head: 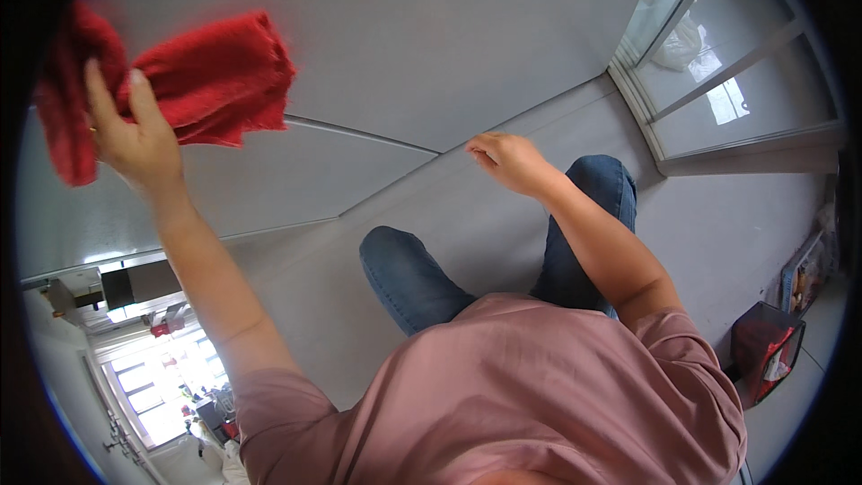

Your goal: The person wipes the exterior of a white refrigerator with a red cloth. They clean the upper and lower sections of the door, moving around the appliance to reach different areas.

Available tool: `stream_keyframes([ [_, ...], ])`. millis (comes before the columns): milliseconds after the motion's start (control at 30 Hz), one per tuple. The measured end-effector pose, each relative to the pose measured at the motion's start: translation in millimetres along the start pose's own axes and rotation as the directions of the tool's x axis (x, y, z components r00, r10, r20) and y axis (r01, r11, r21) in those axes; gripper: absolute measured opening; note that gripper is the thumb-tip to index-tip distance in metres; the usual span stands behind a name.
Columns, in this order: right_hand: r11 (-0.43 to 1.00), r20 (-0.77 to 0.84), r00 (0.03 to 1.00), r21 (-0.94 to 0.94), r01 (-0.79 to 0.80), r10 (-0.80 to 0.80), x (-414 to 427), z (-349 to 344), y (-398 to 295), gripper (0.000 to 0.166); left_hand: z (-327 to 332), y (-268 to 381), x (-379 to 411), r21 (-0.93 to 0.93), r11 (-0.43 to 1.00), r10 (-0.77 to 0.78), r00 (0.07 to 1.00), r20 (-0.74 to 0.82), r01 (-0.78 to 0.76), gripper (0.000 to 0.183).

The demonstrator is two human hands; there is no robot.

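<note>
A red cloth with a frayed edge is bunched in my left hand, which reaches far out to the upper left. The cloth lies against or just in front of a smooth grey panel; contact cannot be told for certain. Part of the cloth is blurred. My right hand hangs over the floor near the panel's lower edge, fingers loosely curled, and nothing shows in it. A thin dark seam separates the large panel from a second grey panel below it.
Glass sliding doors stand at the upper right, with a white plastic bag behind the glass. A dark bin with red contents sits at the right. My knees are bent over the grey floor. Far lower left shows a bright window.
</note>
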State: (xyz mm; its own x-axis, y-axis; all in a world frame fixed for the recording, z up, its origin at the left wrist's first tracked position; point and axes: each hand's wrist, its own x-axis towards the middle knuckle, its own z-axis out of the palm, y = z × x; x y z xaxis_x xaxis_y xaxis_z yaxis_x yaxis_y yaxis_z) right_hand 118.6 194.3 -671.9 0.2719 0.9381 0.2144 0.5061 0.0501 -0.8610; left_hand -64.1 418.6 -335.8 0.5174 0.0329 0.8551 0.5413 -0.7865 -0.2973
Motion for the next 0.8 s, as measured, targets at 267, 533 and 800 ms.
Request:
stream_keyframes([
  [267, 1.0, 0.12, 0.993, -0.005, 0.013, -0.012, 3, 32, 0, 0.014, 91, 75, -70, 0.058, 0.981, 0.185, 0.983, 0.011, -0.185, 0.024],
  [533, 0.998, 0.209, 0.978, -0.056, 0.033, -0.02, -5, 43, -5, 0.015, 190, 174, -231, -0.532, 0.802, 0.573, 0.605, 0.553, -0.272, 0.034],
  [800, 0.995, 0.22, 0.976, -0.093, 0.018, 0.003, -14, 45, -17, 0.013, 207, 146, -375, -0.655, 0.755, 0.617, 0.311, 0.723, 0.025, 0.046],
])
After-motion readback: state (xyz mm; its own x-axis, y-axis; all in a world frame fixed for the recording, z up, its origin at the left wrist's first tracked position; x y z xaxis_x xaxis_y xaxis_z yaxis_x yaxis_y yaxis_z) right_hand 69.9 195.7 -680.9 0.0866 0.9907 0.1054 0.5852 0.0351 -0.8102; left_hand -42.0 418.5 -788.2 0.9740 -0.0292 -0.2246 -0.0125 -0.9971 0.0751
